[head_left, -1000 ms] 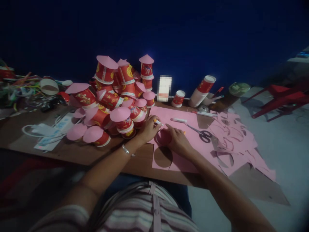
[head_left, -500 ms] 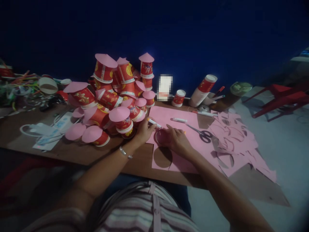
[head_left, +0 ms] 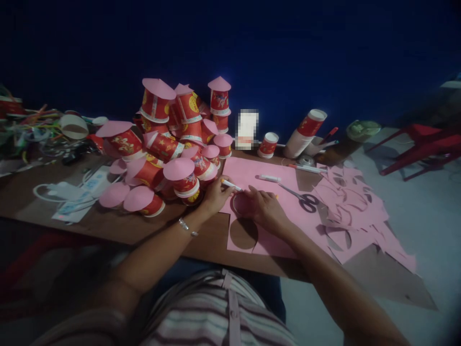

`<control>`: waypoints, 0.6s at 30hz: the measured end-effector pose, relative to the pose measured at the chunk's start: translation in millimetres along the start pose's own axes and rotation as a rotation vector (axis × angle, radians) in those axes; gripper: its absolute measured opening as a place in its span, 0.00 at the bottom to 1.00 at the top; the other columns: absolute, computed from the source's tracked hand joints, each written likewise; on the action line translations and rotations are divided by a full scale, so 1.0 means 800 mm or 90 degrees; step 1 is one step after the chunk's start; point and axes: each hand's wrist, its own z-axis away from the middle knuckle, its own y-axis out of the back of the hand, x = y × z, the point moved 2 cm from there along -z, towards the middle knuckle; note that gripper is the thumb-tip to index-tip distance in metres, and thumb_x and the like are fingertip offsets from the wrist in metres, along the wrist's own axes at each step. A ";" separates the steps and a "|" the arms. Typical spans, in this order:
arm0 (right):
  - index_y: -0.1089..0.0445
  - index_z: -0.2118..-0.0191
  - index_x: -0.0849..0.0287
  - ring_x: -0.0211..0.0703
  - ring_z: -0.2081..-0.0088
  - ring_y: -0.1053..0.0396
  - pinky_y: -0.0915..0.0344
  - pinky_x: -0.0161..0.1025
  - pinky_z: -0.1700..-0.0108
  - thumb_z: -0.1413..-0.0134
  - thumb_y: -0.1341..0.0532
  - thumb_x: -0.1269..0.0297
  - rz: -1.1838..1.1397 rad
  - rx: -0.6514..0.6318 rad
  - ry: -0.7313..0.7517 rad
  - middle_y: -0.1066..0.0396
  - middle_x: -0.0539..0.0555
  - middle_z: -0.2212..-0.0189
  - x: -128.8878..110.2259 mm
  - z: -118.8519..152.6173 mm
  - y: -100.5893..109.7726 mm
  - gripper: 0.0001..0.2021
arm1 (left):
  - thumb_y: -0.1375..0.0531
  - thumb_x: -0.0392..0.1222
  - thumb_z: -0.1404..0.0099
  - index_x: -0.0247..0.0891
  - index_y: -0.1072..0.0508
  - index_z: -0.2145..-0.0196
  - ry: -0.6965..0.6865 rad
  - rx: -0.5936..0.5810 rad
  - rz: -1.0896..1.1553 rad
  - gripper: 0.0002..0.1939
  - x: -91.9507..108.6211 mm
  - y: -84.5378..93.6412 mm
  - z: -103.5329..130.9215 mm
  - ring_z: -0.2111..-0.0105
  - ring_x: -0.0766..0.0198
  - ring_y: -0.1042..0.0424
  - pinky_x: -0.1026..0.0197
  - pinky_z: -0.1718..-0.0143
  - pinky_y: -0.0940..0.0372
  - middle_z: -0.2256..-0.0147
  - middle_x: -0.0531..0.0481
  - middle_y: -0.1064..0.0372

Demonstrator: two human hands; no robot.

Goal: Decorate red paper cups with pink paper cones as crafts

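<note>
My left hand (head_left: pixel 216 196) is closed on a white marker (head_left: pixel 232 184) with an orange end, whose other end points at the right fingers. Across from it, my right hand (head_left: pixel 266 207) has its fingers curled and pressed together; a small orange tip shows beside the knuckles, and what they hold is hidden. Under the right fingertips lies a round, dark-rimmed piece (head_left: pixel 240 204), partly covered. Both hands rest over a pink paper sheet (head_left: pixel 284 235), which has a round cut-out near its front edge. Scissors (head_left: pixel 308 203) and a white tube (head_left: pixel 270 178) lie on the sheet.
Red paper cups with pink cone tops (head_left: pixel 179 169) are piled left of the hands. Pink scraps (head_left: pixel 355 202) cover the right side. A power strip (head_left: pixel 84 190) with cables lies at left. Stacked cups (head_left: pixel 306 132) lean at the back. A red stool (head_left: pixel 421 144) stands beyond.
The view has shifted slightly. Both hands stay in nearly the same place over the paper, the marker still in the left one.
</note>
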 end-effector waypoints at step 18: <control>0.40 0.36 0.62 0.61 0.48 0.28 0.37 0.53 0.47 0.49 0.27 0.56 0.025 -0.038 -0.009 0.26 0.67 0.46 -0.005 -0.002 0.009 0.38 | 0.38 0.41 0.36 0.39 0.31 0.62 -0.075 0.000 -0.182 0.06 0.020 0.015 0.018 0.63 0.60 0.22 0.60 0.62 0.30 0.66 0.49 0.23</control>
